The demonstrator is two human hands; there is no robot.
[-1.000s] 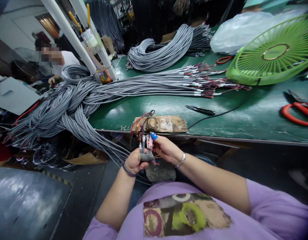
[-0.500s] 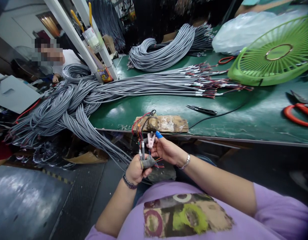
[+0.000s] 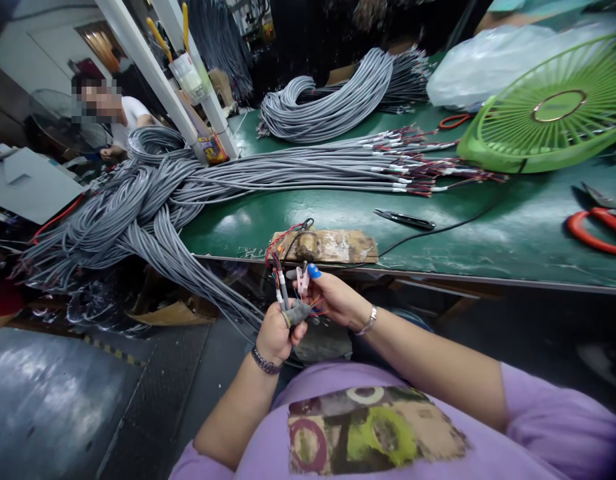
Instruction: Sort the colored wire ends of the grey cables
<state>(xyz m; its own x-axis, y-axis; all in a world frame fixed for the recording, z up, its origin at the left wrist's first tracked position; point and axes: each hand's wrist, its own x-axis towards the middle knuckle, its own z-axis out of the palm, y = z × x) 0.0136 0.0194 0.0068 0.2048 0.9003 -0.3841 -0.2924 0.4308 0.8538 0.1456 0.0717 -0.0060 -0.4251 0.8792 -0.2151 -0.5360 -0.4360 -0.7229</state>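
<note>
My left hand (image 3: 278, 335) is closed around grey cables (image 3: 284, 293), just in front of the bench edge. A grey cover sits on its thumb (image 3: 298, 313). Thin coloured wires (image 3: 315, 308) fan out beside that thumb, toward my right hand. My right hand (image 3: 335, 298), with blue wrap on the thumb tip, has its fingers curled in by these wires; what they pinch is hidden. Between the hands and the bench is a pale pink clip (image 3: 303, 280), close to the right thumb; whether the hand touches it I cannot tell. Stripped cable ends with coloured wires (image 3: 277, 267) rise beside the clip.
A wooden block (image 3: 343, 246) lies at the green bench's edge. Behind it are black snips (image 3: 404, 219) and long grey cable bundles (image 3: 298, 170). Red-handled scissors (image 3: 595, 223) and a green fan (image 3: 558, 107) stand right. A person (image 3: 131, 117) sits far left.
My left hand has shifted slightly right and up with the cables, closer to the right hand. The right thumb has moved slightly left, toward the clip. The person at the far left has moved an arm.
</note>
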